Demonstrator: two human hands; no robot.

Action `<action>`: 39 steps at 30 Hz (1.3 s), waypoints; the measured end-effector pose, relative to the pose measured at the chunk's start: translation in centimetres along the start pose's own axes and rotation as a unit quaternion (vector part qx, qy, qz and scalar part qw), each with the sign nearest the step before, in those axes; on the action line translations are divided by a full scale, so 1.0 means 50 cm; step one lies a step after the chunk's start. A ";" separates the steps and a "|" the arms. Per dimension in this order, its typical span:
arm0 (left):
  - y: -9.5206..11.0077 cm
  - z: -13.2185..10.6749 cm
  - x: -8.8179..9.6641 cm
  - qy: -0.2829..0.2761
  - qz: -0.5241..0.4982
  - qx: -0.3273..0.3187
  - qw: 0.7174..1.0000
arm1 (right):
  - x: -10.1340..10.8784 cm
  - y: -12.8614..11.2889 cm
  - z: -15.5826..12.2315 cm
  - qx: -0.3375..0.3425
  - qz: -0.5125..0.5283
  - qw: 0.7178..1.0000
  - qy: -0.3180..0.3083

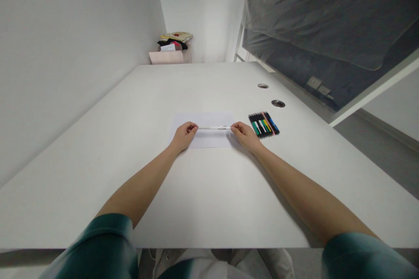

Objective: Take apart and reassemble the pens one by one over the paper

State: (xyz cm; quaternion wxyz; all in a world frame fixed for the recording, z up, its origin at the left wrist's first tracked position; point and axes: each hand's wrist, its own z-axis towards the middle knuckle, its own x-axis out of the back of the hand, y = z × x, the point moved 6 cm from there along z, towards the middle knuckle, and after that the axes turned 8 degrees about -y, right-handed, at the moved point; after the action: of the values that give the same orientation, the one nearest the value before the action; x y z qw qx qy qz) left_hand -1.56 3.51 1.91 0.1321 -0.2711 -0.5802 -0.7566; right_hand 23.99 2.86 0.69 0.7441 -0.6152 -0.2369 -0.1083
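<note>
- Two dark green sleeves (98, 244) are reaching in from the near edge of the view, with bare forearms stretching out across the white surface (131, 117) towards its middle.
- Both hands are working together on one item: the left hand (185, 136) is gripping one end of a slim white pen (214, 127), and the right hand (244, 135) is gripping the other, so the pen is lying level, crosswise between them.
- Left fingers (193, 127) and right fingers (236, 127) are closing narrowly around the pen's ends; whether the pen is touching the paper below cannot be told from this view.
- A sheet of white paper (204, 140) is lying flat under the hands and the pen, which are positioned over its near half.
- A row of markers (263, 124) with black bodies and green, yellow, white and blue parts is lying just beside the right hand, to the right of the paper.
- Two round metal grommets (278, 103) are sitting in the surface farther off on the right.
- A pale pink box (166, 57) is standing beyond the far edge of the surface, against the wall (65, 52), with folded cloth and papers (175, 39) piled on it.
- A grey plastic sheet (327, 17) is hanging at the far right.
</note>
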 end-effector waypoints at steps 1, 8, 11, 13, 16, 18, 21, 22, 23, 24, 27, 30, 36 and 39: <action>0.000 0.000 0.000 0.000 0.001 0.000 1.000 | 0.000 -0.001 0.000 0.001 -0.002 1.000 0.000; -0.003 0.001 -0.005 -0.006 0.006 -0.002 1.000 | 0.001 -0.008 -0.002 -0.001 -0.014 1.000 0.002; -0.002 0.001 -0.005 -0.008 0.004 -0.004 1.000 | 0.001 -0.007 -0.002 0.003 -0.018 1.000 0.007; -0.002 0.001 -0.005 -0.009 0.004 -0.002 1.000 | 0.001 -0.006 -0.001 0.005 -0.022 1.000 0.009; -0.001 0.000 -0.004 -0.011 0.009 0.003 1.000 | 0.001 -0.004 -0.001 0.004 -0.021 1.000 0.008; -0.001 0.000 -0.005 -0.012 0.010 0.003 1.000 | 0.000 -0.003 0.000 0.004 -0.021 1.000 0.006; 0.000 0.000 -0.005 -0.013 0.008 0.001 1.000 | 0.000 -0.004 0.000 0.007 -0.023 1.000 0.003; -0.001 0.000 -0.005 -0.013 0.007 0.001 1.000 | 0.001 -0.004 0.000 0.008 -0.023 1.000 0.004; -0.001 0.001 -0.005 -0.013 0.006 0.002 1.000 | 0.001 -0.004 -0.001 0.009 -0.024 1.000 0.004; -0.002 0.001 -0.006 -0.013 0.007 0.003 1.000 | 0.001 -0.004 -0.001 0.009 -0.024 1.000 0.003; -0.002 0.000 -0.005 -0.014 0.009 0.004 1.000 | 0.001 -0.004 -0.002 0.006 -0.027 1.000 0.003; 0.000 -0.001 -0.005 -0.015 0.009 0.004 1.000 | 0.001 -0.006 -0.003 0.004 -0.027 1.000 0.002; -0.002 0.000 -0.006 -0.012 0.018 0.003 1.000 | 0.001 -0.011 -0.003 -0.001 -0.025 1.000 -0.003; -0.004 0.002 -0.006 -0.011 0.027 0.003 1.000 | 0.002 -0.014 -0.004 0.000 -0.029 1.000 0.001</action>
State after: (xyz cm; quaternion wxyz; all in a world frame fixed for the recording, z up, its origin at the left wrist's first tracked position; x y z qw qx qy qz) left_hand -1.39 3.61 1.59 0.1474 -0.2945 -0.5761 -0.7481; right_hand 23.82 2.55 1.32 0.7406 -0.6083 -0.2539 -0.1303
